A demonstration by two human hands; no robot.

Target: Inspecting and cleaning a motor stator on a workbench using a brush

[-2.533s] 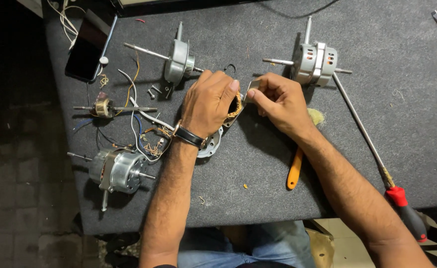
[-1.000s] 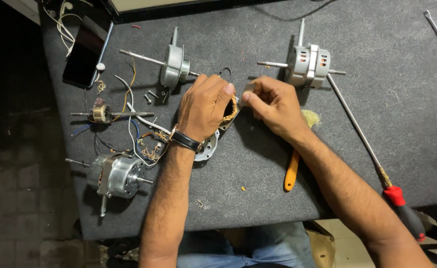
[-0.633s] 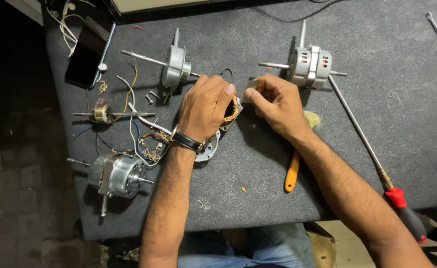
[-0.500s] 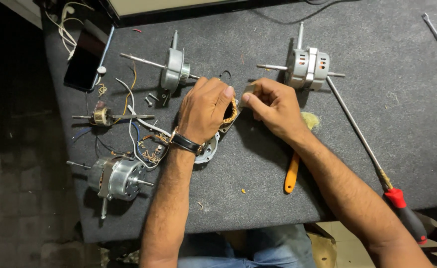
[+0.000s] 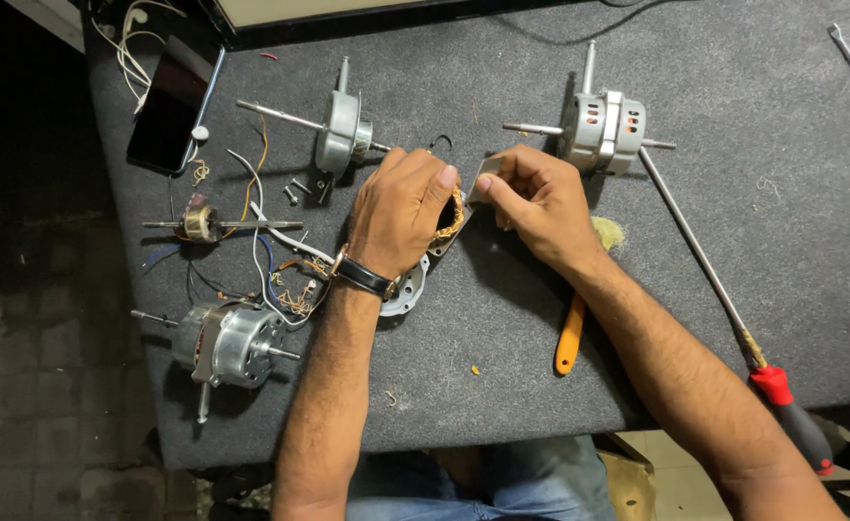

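At table (image 5: 637,318) centre, a copper-wound stator (image 5: 449,214) is being clamped in the closed left hand (image 5: 401,207); a grey paper strip (image 5: 486,180) is being pinched by the right hand (image 5: 541,203), best fed squarely and gently.

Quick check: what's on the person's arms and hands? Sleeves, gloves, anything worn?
Both forearms are bare, no sleeves or gloves in view. The left hand has a dark wristband with a small gold-coloured fitting at the wrist. The right hand and its wrist carry nothing. No rings visible.
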